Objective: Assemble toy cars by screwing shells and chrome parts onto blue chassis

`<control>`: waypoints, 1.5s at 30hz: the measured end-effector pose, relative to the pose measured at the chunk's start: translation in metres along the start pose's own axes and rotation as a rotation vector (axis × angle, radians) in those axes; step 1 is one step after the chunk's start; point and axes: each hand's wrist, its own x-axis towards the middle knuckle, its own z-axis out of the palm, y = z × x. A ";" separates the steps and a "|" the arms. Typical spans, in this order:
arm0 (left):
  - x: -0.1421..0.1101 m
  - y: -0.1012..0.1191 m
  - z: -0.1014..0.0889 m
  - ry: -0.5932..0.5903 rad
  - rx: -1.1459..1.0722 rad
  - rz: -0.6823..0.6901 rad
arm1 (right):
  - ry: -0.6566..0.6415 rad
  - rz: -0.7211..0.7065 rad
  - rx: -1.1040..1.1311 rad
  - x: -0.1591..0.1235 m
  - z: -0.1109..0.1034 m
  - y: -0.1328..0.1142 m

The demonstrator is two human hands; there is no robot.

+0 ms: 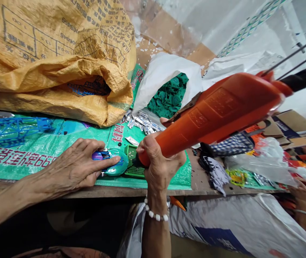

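My right hand is wrapped round an orange electric screwdriver, which hangs tilted from a cable at the upper right. Its dark nose points down over a small green perforated basket; whatever lies at the bit's tip is too small to make out. With the index finger stretched across its top, my left hand grips a shiny teal and purple plastic toy part on the green sheet. The toy part's right end reaches the basket's left side. My palm and fingers hide its left end.
Blue plastic frames lie at the left beneath a big yellow woven sack. Behind the basket are a white bag of green pieces and small silvery strips. Grey-white gloves lie to the right. Another person's hand shows at far right.
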 end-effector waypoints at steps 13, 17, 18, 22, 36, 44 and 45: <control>-0.005 -0.001 -0.008 -0.085 -0.098 -0.028 | 0.057 0.005 -0.054 -0.005 -0.003 0.005; -0.006 0.003 -0.011 -0.012 -0.270 -0.137 | 0.060 0.002 -0.027 -0.006 -0.001 0.004; -0.007 0.003 -0.012 0.013 -0.289 -0.147 | 0.063 0.003 -0.033 -0.006 -0.001 0.003; -0.013 0.003 -0.013 0.090 -0.196 -0.071 | 0.086 0.011 -0.052 -0.008 0.000 0.002; -0.023 0.007 -0.015 0.137 -0.295 -0.158 | 0.123 0.047 0.011 -0.006 0.005 0.000; -0.021 0.005 -0.014 0.117 -0.472 -0.213 | 0.117 -0.081 0.087 0.010 0.015 -0.042; -0.021 0.004 -0.014 0.105 -0.499 -0.218 | 0.099 -0.095 0.102 0.012 0.019 -0.048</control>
